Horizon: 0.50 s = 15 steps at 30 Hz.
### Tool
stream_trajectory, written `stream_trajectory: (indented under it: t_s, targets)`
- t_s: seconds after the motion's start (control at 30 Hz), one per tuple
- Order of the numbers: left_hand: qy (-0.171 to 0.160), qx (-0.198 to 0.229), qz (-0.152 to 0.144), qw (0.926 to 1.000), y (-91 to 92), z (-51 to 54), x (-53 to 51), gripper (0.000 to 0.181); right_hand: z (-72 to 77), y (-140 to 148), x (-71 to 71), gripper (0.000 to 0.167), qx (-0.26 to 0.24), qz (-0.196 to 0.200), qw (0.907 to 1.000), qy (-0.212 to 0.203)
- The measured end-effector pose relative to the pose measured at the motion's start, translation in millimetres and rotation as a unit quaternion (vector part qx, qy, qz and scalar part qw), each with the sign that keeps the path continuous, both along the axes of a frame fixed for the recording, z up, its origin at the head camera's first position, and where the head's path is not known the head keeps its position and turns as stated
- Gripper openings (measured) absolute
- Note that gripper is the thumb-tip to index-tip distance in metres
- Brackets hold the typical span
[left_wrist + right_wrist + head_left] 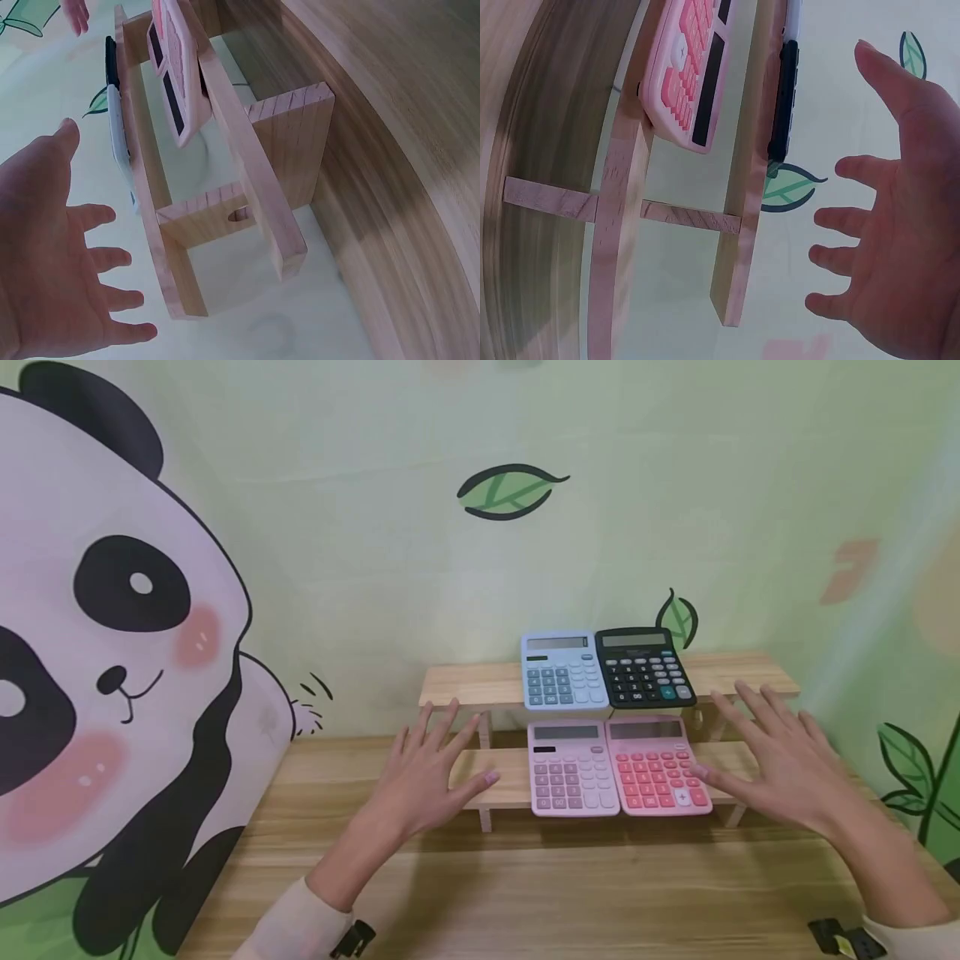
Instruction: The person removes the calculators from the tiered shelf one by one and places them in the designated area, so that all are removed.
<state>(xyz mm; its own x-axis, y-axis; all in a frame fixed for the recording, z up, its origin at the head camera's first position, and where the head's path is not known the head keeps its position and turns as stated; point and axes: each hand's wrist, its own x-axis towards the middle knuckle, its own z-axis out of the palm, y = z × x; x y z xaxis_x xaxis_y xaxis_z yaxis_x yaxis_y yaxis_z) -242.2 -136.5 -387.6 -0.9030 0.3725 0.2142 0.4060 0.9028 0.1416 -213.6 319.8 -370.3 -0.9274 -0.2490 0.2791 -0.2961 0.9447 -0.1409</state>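
Note:
Two calculators rest on the upper step of a wooden stand point(468, 683): a light blue calculator point(564, 670) and, beside it, a black calculator point(645, 668). Below them on the lower step lie a pale pink calculator point(574, 768) and a brighter pink calculator point(658, 767), side by side. My left hand point(427, 772) is spread with straight fingers near the stand's left end, holding nothing. Over the right end, my right hand point(783, 760) is spread likewise and empty; its thumb overlaps the bright pink calculator's edge in the head view. The left wrist view shows the left hand point(52, 255) apart from the stand.
The stand is on a wood-grain table point(585, 893). A pale green backdrop point(360, 568) rises behind it, printed with a large panda point(135, 693) at left and with leaves point(510, 492). Stand legs point(551, 201) show in the right wrist view.

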Motion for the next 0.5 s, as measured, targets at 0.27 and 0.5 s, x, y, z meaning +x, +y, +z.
stream_trajectory:
  t_s: [0.27,0.5]
  targets:
    - [0.010,0.005,0.005,0.9999,0.5,-1.3,4.9,0.090,7.1,8.3,3.5,0.103,-0.029,0.022,0.9988,0.033]
    - [-0.001,0.031,-0.001,0.9995,1.3,-1.2,11.9,0.086,6.7,20.5,8.2,0.100,-0.036,0.003,0.9987,0.037]
